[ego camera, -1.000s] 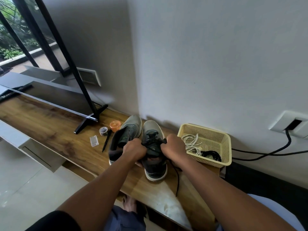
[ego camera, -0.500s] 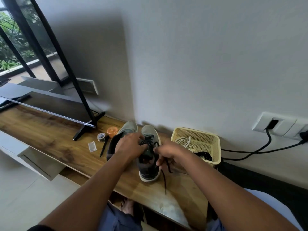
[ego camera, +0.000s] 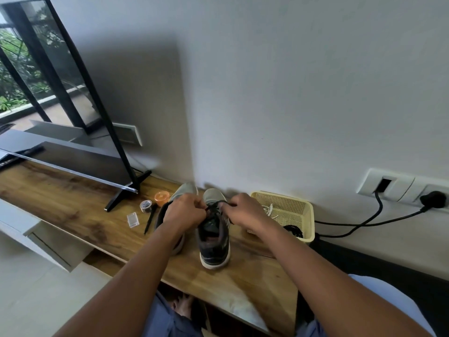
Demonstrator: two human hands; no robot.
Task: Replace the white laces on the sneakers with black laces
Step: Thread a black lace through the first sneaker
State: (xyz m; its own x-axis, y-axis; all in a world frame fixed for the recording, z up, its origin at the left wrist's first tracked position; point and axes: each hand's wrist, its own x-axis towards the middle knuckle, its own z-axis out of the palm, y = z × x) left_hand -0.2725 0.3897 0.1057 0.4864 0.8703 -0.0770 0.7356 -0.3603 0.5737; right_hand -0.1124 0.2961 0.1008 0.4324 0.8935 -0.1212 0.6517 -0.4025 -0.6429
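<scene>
Both hands moved up toward the toe: left hand [ego camera: 185, 210] and right hand [ego camera: 245, 210] pinch black lace [ego camera: 217, 203] at right sneaker's [ego camera: 213, 235] 12 o'clock; likely tying off.

Daylight enters from the window [ego camera: 21, 76] at left — even, moderately bright. Soft shadow falls on the wall [ego camera: 291, 81] behind the television [ego camera: 73, 142]. Wide-angle distortion bends frame edges; slight overall softness — fine detail blurred.
</scene>
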